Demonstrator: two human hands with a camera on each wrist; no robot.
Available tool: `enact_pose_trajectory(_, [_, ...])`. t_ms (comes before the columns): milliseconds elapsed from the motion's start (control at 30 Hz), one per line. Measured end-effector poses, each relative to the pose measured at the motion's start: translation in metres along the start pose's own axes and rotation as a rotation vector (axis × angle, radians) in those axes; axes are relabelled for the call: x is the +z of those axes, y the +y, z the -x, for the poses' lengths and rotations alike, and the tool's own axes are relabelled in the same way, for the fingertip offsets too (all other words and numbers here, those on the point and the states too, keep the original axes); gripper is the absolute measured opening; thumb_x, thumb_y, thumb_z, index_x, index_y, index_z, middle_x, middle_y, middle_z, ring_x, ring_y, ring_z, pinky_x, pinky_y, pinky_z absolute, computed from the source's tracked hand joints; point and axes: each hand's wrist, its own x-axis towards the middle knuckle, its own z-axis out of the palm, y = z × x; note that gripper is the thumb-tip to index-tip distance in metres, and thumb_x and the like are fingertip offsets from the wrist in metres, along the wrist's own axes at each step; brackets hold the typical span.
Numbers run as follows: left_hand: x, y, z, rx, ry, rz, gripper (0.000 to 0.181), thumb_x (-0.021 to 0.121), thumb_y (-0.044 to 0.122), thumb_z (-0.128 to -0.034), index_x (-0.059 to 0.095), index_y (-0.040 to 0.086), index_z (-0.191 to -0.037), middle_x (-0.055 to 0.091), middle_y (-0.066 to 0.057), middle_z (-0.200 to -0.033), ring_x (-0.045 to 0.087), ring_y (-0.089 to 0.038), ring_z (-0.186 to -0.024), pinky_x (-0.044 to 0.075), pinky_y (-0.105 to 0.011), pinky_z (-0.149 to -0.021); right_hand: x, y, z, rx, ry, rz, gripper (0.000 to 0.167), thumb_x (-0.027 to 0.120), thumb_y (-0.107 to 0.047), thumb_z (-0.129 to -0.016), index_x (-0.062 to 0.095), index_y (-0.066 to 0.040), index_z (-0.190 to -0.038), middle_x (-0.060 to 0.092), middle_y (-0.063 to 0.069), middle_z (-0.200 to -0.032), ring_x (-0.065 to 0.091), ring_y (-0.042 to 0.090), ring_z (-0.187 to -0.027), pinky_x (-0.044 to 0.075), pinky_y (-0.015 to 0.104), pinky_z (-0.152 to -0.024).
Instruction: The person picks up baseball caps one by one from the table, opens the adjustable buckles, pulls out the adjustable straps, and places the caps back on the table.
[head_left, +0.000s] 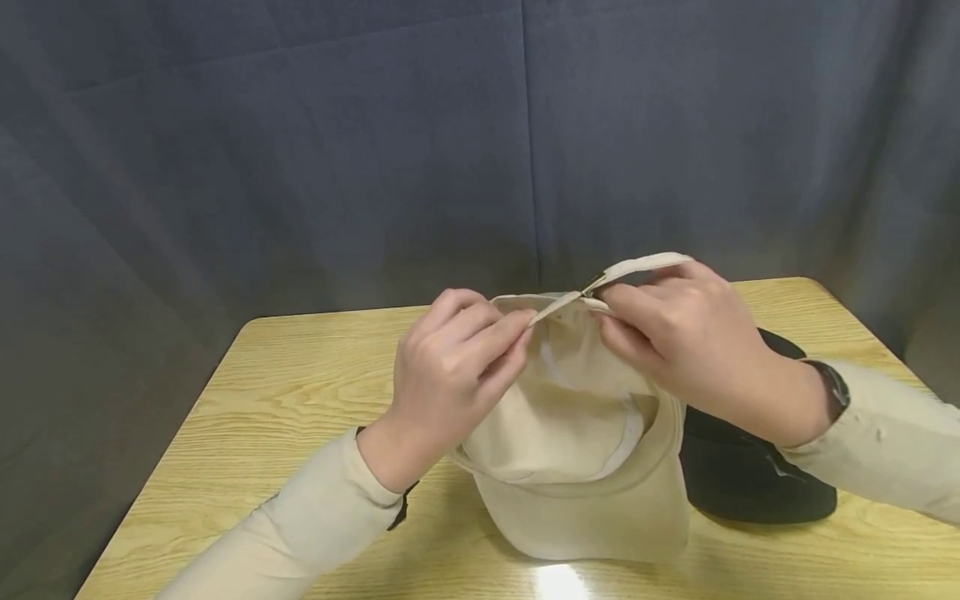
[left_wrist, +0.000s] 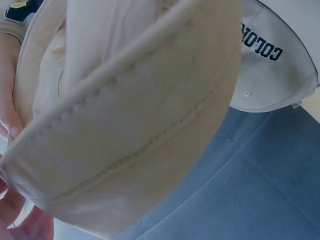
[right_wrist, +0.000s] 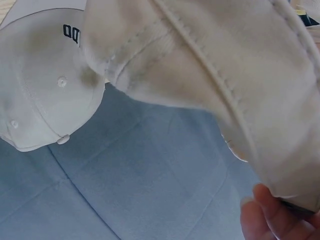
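Note:
A beige baseball cap (head_left: 573,517) is held with its hollow inside facing up and its brim toward me. My left hand (head_left: 457,362) pinches one part of its back strap (head_left: 555,307) between thumb and forefinger. My right hand (head_left: 682,333) grips the strap close to a small dark metal buckle (head_left: 592,284), and a loop of strap arches over its fingers. In the left wrist view, the cap's stitched fabric (left_wrist: 135,135) fills most of the picture. Right fingertips (right_wrist: 280,212) pinch the cloth edge in the right wrist view.
A black cap (head_left: 757,479) lies on the wood-grain table (head_left: 300,400), partly under my right forearm. Both wrist views show a light cap (left_wrist: 270,75) with dark lettering, hidden in the head view. A dark curtain (head_left: 375,167) hangs behind the table.

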Motion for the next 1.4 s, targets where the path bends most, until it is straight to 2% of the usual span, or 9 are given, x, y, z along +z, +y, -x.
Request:
enact_pose_trajectory(133, [0.0018, -0.0002, 0.001, 0.044, 0.009, -0.026, 0.01, 0.07, 0.0, -0.0781, 0.077, 0.004, -0.085, 0.064, -0.002, -0.069, 0.06, -0.024, -0.073, 0.052, -0.028, -0.067, 0.0012, -0.0008, -0.0009, -0.018, -0.005, 0.032, 0.027, 0.04, -0.011, -0.092, 0.048, -0.008, -0.066, 0.04, -0.004, -0.049, 0.04, 0.017, -0.042, 0.042, 0.046, -0.06])
enact_pose_trajectory(233, [0.0024, 0.0005, 0.0019, 0.056, 0.012, -0.038, 0.011, 0.07, 0.0, -0.0775, 0.076, 0.004, -0.086, 0.063, -0.002, -0.068, 0.059, -0.023, -0.072, 0.052, -0.028, -0.066, 0.0019, -0.0015, -0.0021, -0.047, -0.015, 0.064, 0.022, 0.042, -0.008, -0.09, 0.049, -0.006, -0.069, 0.045, -0.001, -0.049, 0.043, 0.02, -0.041, 0.041, 0.046, -0.058])
enact_pose_trajectory(433, [-0.0002, 0.0009, 0.0017, 0.028, 0.0, -0.024, 0.012, 0.068, 0.0, -0.0791, 0.076, 0.004, -0.087, 0.063, -0.004, -0.069, 0.058, -0.025, -0.072, 0.051, -0.029, -0.066, 0.0024, -0.0014, -0.0047, -0.078, -0.025, 0.08, 0.019, 0.043, -0.007, -0.09, 0.05, -0.003, -0.072, 0.05, 0.001, -0.051, 0.048, 0.023, -0.044, 0.041, 0.045, -0.058])
enact_pose_trajectory(667, [-0.002, -0.0008, 0.0037, 0.019, 0.012, -0.01, 0.013, 0.069, 0.0, -0.0788, 0.076, 0.003, -0.089, 0.063, -0.004, -0.069, 0.057, -0.024, -0.071, 0.051, -0.03, -0.065, 0.0024, -0.0024, -0.0064, -0.037, -0.026, 0.036, 0.022, 0.043, -0.007, -0.087, 0.046, -0.008, -0.065, 0.036, -0.006, -0.049, 0.033, 0.012, -0.041, 0.038, 0.04, -0.053])
enact_pose_trajectory(900, [-0.002, -0.0003, 0.0038, 0.014, 0.008, -0.007, 0.011, 0.069, 0.001, -0.0791, 0.076, 0.003, -0.087, 0.063, -0.003, -0.068, 0.055, -0.023, -0.067, 0.049, -0.029, -0.061, 0.0024, -0.0036, -0.0066, -0.098, -0.04, 0.081, 0.016, 0.046, -0.003, -0.086, 0.047, -0.003, -0.07, 0.046, 0.001, -0.049, 0.042, 0.02, -0.041, 0.036, 0.041, -0.051])
enact_pose_trajectory(1100, [-0.0017, 0.0005, 0.0049, 0.02, 0.002, -0.015, 0.013, 0.068, 0.0, -0.0785, 0.076, 0.002, -0.088, 0.062, -0.004, -0.069, 0.053, -0.023, -0.066, 0.049, -0.029, -0.062, 0.0033, -0.0032, -0.0058, -0.076, -0.042, 0.065, 0.023, 0.041, -0.006, -0.088, 0.043, -0.007, -0.065, 0.033, -0.004, -0.048, 0.03, 0.013, -0.041, 0.034, 0.037, -0.046])
enact_pose_trajectory(1300, [-0.0008, -0.0003, 0.0041, 0.014, 0.007, -0.017, 0.012, 0.068, 0.0, -0.0789, 0.076, 0.003, -0.088, 0.063, -0.004, -0.069, 0.053, -0.022, -0.065, 0.047, -0.028, -0.06, 0.0022, -0.0026, -0.0058, -0.103, -0.044, 0.081, 0.021, 0.04, -0.005, -0.091, 0.044, -0.005, -0.07, 0.038, -0.002, -0.049, 0.036, 0.017, -0.041, 0.032, 0.037, -0.047])
enact_pose_trajectory(1400, [-0.0006, -0.0005, 0.0042, 0.009, 0.016, -0.012, 0.013, 0.069, -0.002, -0.0775, 0.076, 0.002, -0.088, 0.062, -0.003, -0.068, 0.052, -0.022, -0.064, 0.046, -0.028, -0.059, 0.0012, -0.0026, -0.0058, -0.099, -0.048, 0.077, 0.021, 0.04, -0.005, -0.09, 0.044, -0.005, -0.069, 0.038, -0.002, -0.049, 0.034, 0.016, -0.041, 0.03, 0.034, -0.045])
